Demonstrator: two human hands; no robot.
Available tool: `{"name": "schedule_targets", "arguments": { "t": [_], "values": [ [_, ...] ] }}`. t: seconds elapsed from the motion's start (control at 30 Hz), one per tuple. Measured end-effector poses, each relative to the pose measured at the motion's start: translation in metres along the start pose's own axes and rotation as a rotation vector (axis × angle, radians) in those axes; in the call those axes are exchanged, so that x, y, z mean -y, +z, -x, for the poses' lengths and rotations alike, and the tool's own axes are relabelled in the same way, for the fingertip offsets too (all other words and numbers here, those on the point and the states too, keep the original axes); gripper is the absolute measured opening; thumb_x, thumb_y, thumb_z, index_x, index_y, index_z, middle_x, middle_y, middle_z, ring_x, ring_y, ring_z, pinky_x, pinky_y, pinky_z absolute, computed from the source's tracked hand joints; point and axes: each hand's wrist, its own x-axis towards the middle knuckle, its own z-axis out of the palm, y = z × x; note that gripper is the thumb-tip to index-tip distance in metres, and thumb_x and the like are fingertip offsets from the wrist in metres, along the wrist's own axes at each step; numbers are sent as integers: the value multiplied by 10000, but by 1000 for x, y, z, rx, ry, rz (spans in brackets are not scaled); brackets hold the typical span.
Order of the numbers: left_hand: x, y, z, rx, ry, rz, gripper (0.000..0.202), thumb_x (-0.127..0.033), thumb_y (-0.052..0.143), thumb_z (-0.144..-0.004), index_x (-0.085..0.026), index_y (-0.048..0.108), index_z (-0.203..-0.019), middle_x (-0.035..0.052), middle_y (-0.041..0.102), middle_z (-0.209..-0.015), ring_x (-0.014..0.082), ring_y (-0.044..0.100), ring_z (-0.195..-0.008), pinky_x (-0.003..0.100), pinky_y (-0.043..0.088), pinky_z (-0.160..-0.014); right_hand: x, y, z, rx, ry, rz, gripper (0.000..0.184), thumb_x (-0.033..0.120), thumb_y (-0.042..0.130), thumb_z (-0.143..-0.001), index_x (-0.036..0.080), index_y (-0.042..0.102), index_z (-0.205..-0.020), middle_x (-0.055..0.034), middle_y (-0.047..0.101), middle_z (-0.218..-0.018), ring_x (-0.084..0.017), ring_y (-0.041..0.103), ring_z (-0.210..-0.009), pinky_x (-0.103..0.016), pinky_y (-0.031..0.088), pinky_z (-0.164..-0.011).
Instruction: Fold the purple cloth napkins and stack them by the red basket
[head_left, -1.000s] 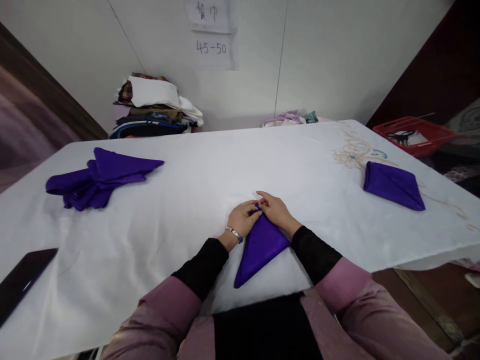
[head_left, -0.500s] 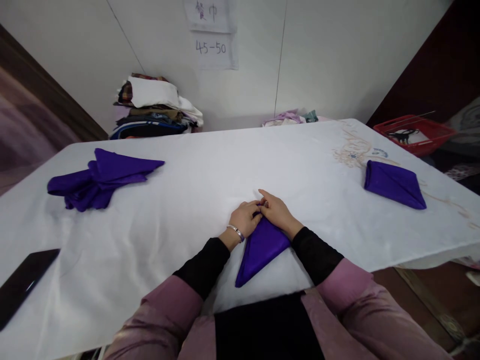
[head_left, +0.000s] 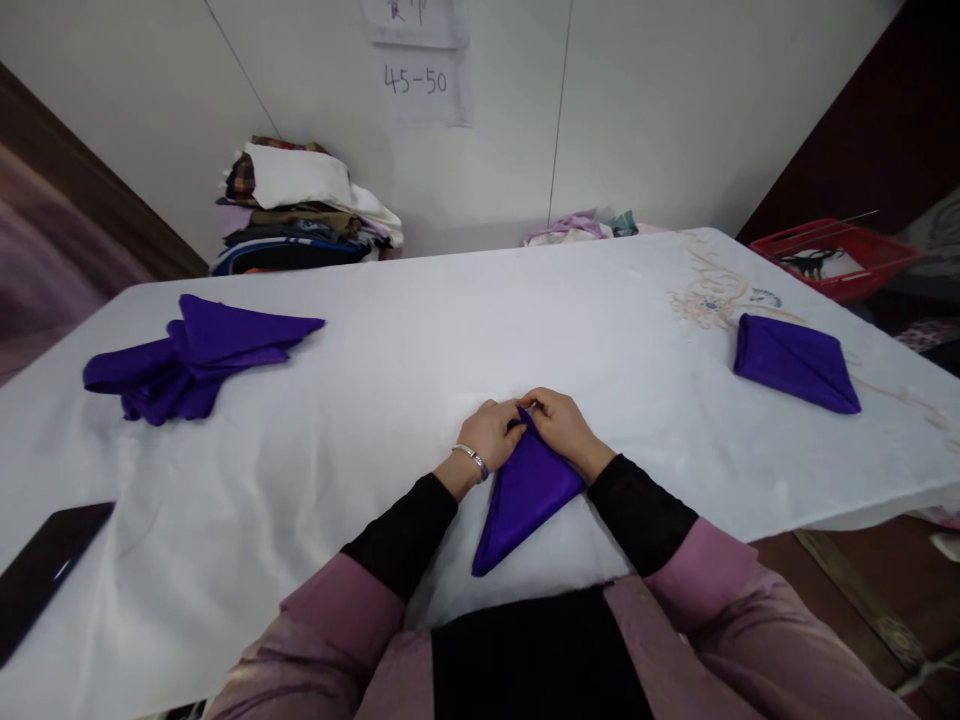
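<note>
A purple cloth napkin [head_left: 529,492], folded into a triangle, lies on the white tablecloth right in front of me. At its far corner, my left hand [head_left: 489,434] pinches the fabric with curled fingers; a silver bracelet circles that wrist. My right hand [head_left: 559,425] grips the same tip from the other side, its fingertips close to those of the left. The fingers partly cover the napkin's tip. Off to the right sits a second purple napkin [head_left: 796,362], folded flat. On the left rests a bunched pile of purple napkins [head_left: 202,355].
A dark flat phone-like slab [head_left: 52,565] lies at the table's left edge. Stacked clothes [head_left: 300,215] stand beyond the far edge against the wall, near crumpled lilac cloth [head_left: 574,229]. A red basket [head_left: 847,262] stands past the right corner. Handwritten paper [head_left: 424,85] hangs on the wall.
My right hand's fingers have curled in on the napkin's tip, where the index finger stuck out before. The view has shifted slightly.
</note>
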Motion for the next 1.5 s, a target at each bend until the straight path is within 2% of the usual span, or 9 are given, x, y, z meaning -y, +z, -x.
{"name": "schedule_targets", "arguments": {
  "t": [0.17, 0.3, 0.4, 0.63, 0.83, 0.97, 1.33, 1.5],
  "values": [
    [3, -4, -4, 11, -5, 42, 161, -253, 518, -831, -262, 651, -921, -1, 673, -827, 195, 570, -867, 295, 453, -743, 5, -3, 2, 53, 24, 20, 308, 34, 421, -749, 228, 584, -924, 2, 675, -918, -153, 606, -858, -288, 450, -790],
    [8, -7, -12, 10, -25, 160, 203, -278, 521, -839, -257, 664, -981, -6, 700, -926, 175, 607, -872, 285, 456, -786, 7, -6, 2, 86, 28, 76, 282, 49, 441, -758, 226, 588, -922, -5, 674, -907, -162, 600, -855, -284, 438, -783],
    [14, -5, -19, -6, -56, 220, 206, -319, 538, -836, -245, 676, -970, -4, 704, -943, 168, 620, -881, 264, 464, -759, 7, -7, 1, 83, 35, 69, 256, 70, 447, -769, 227, 591, -912, -3, 673, -887, -163, 602, -836, -278, 436, -765],
    [22, -1, -32, -9, -70, 210, 171, -348, 592, -797, -234, 697, -871, -4, 691, -881, 163, 614, -840, 251, 463, -708, 6, -8, 2, 68, 47, 7, 216, 129, 467, -786, 228, 591, -932, 5, 674, -873, -161, 604, -788, -273, 440, -720],
    [22, -1, -33, -10, -56, 179, 136, -307, 589, -796, -239, 695, -849, -11, 685, -880, 160, 607, -851, 250, 457, -723, 10, -10, 2, 91, 78, 16, 170, 166, 503, -781, 222, 601, -908, 11, 647, -802, -150, 572, -722, -261, 420, -671],
    [21, 1, -33, -34, -53, 171, 126, -308, 590, -800, -241, 692, -832, -14, 680, -877, 156, 605, -840, 252, 451, -718, 9, -10, 3, 96, 48, 56, 147, 157, 516, -770, 213, 609, -869, 12, 618, -767, -140, 534, -687, -255, 399, -651],
    [25, 6, -34, -102, -24, 159, 100, -298, 599, -800, -234, 674, -813, -14, 658, -873, 144, 600, -826, 249, 440, -698, 8, -9, 4, 115, -2, 135, 144, 145, 541, -784, 199, 602, -903, -21, 610, -852, -164, 538, -792, -286, 415, -738],
    [20, 2, -35, -87, -84, 109, 120, -296, 602, -798, -235, 667, -877, 0, 659, -936, 159, 600, -887, 256, 455, -767, 22, -9, 11, 42, -148, 123, 164, 139, 510, -827, 212, 607, -939, -57, 624, -982, -197, 530, -969, -342, 416, -876]
  ]
}}
